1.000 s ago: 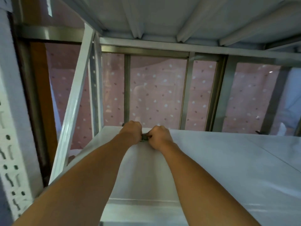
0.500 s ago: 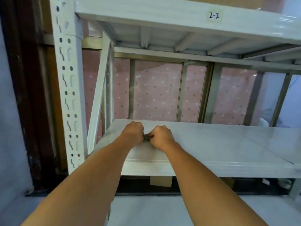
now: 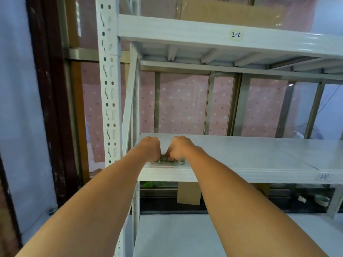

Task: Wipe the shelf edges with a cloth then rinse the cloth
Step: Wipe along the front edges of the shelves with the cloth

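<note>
Shelf edge, cloth under curled fingers

Single head-worn wide-angle view. Looked forward and slightly down from in front of the left end of the shelf. Sat close, about arm's reach from its front edge. Took in the perforated upright at left and the upper shelf overhead.

Both arms reach forward, left hand and right hand side by side, fingers gripping the cloth.
</note>
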Motion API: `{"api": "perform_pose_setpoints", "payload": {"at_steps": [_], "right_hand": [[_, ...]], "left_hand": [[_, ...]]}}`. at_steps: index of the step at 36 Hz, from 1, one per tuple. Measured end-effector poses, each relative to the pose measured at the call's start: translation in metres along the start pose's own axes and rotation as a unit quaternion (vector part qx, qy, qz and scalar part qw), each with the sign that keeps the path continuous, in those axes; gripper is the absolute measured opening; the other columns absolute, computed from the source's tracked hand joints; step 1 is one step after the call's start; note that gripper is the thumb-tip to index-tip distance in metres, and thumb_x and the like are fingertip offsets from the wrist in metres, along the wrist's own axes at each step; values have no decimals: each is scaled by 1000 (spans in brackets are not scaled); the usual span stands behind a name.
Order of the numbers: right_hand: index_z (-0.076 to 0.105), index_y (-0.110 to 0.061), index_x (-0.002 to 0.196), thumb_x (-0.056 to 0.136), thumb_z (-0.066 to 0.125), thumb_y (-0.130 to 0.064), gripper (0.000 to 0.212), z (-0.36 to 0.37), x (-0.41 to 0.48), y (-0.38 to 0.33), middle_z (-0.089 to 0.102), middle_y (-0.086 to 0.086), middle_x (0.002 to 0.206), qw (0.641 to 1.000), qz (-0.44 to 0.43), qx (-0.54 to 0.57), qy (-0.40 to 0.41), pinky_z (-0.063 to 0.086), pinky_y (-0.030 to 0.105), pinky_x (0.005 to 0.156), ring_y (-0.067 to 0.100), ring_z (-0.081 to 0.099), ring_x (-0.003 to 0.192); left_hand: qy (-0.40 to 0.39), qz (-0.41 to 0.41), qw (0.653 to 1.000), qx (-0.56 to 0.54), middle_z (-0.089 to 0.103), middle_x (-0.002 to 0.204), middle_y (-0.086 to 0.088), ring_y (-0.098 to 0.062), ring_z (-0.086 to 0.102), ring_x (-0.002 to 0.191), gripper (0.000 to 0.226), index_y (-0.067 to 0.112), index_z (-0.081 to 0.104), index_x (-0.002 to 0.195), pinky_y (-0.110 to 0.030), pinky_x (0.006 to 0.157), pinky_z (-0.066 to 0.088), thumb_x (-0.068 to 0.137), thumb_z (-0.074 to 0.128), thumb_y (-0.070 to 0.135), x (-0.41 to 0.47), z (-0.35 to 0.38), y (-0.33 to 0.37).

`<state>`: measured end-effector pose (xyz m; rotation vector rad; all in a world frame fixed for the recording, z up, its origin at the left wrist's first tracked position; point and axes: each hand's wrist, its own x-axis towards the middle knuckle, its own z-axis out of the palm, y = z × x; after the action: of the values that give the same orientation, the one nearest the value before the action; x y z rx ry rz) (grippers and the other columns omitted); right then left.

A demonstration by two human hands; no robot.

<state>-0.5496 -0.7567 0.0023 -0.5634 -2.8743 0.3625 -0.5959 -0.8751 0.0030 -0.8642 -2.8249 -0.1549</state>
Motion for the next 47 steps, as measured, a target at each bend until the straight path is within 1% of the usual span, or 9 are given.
{"api": "perform_pose_setpoints", "payload": {"at_steps": [7, 14, 17, 23, 27, 33, 38, 43, 47], "right_hand": [[81, -26, 100, 59, 90, -33, 43, -15, -9, -10, 75, -2, 95, 996, 0, 1, -84, 61, 38, 81, 22, 71, 86], [82, -29, 100, 74, 86, -19, 28, -17, -8, -9, 76, -2, 98, 995, -21, 46, -82, 60, 37, 84, 23, 71, 92], [81, -28, 102, 77, 84, -16, 27, -8, -4, -11, 76, -2, 98, 996, -31, 59, -57, 58, 36, 88, 22, 70, 91], [81, -25, 103, 80, 81, -25, 23, -2, 14, -28, 76, 1, 99, 997, -29, 55, -45, 57, 32, 87, 21, 69, 89], [71, -10, 95, 85, 68, -23, 17, 13, 25, -41, 64, 7, 91, 1000, -22, 12, 20, 47, 28, 67, 25, 58, 77], [66, -9, 104, 89, 57, -6, 18, 27, 53, -45, 66, 13, 113, 998, -33, 25, 50, 49, 32, 80, 25, 60, 89], [66, -4, 113, 96, 52, -7, 23, 34, 80, -41, 65, 16, 117, 996, -46, 30, 68, 47, 34, 81, 32, 63, 107], [70, -4, 110, 92, 58, -11, 23, 37, 115, -40, 66, 16, 116, 996, -35, 43, 74, 51, 33, 82, 33, 65, 104], [71, -6, 111, 92, 59, -13, 24, 40, 148, -37, 66, 16, 115, 995, -43, 49, 81, 50, 32, 77, 34, 65, 103]], "left_hand": [[-50, 9, 998, 26, 60, 66, 1, -16, 60, 64, 26, 15, 56, 70, -25, 60, 47, 81, 75, 28, -11, -18, -3], [-109, 21, 994, 24, 70, 74, -1, -17, 73, 76, 12, 12, 68, 79, -29, 80, 59, 80, 79, 16, -6, -32, -4], [-83, 43, 993, 72, 61, 74, -1, -20, 64, 81, 5, 8, 68, 87, -26, 80, 53, 84, 71, 9, -4, -30, -3], [-13, 19, 998, 54, 66, 113, -9, -25, 64, 105, 23, 5, 64, 115, -27, 81, 48, 92, 60, 7, 16, -17, -14], [-8, -8, 999, 52, 66, 113, -8, -24, 64, 106, 23, 5, 65, 114, -29, 86, 51, 93, 57, 10, 32, -3, -14], [17, -59, 998, 0, 63, 121, -8, -25, 62, 111, 26, 8, 64, 116, -30, 84, 50, 93, 53, 6, 60, 9, -17], [45, -64, 997, -17, 64, 118, -11, -27, 64, 107, 26, 5, 67, 112, -33, 88, 51, 95, 47, 5, 85, 22, -25], [70, -69, 995, -7, 69, 103, -13, -27, 67, 95, 18, 4, 69, 97, -33, 77, 52, 93, 51, 4, 118, 35, -35], [68, -77, 995, 14, 68, 104, -13, -28, 67, 97, 17, 4, 67, 100, -34, 76, 53, 93, 52, 2, 150, 39, -39]]}}
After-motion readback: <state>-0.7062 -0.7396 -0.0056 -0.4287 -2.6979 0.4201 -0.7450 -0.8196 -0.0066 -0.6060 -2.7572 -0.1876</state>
